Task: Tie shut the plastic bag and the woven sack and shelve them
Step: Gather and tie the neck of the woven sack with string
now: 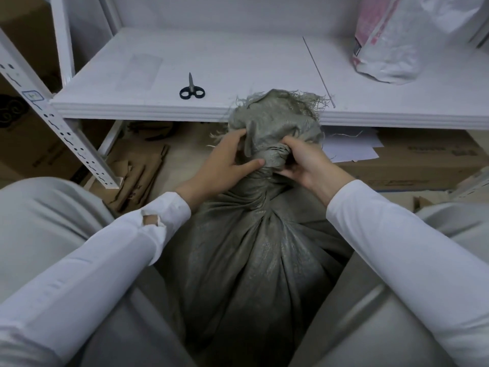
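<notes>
Woven sack (254, 247): upright on the floor between the person's knees, just in front of the white shelf (238, 64). Long axis vertical, full body below, gathered neck pointing up and away toward the shelf's front edge. Grey-green, coarse weave with a dull sheen, deep folds drawn in to a twisted neck. Above the twist, a crumpled loose mouth with frayed threads, overlapping the shelf edge in view.

Left hand (225, 165): narrow, curled on the sack's neck from the left. Thumb laid flat against the twisted part, fingertips dug into the loose cloth above.

Right hand (304, 165): curled close on the neck from the right, fingers bent round the twisted bundle and thumb underneath, pinching it. Whether a tie runs round the neck, cannot tell.

Plastic bag (391, 41): on the shelf at far right, well apart from the sack. White, crinkled, with pink print, standing with its top cut off by the frame; closed or not, cannot tell.

Also on the shelf: black-handled scissors (191, 90), closed, blades pointing toward the back, and a thin grey rod (318, 72) lying front to back. Under the shelf: cardboard boxes (423, 165) with white papers (352, 147) on top.
</notes>
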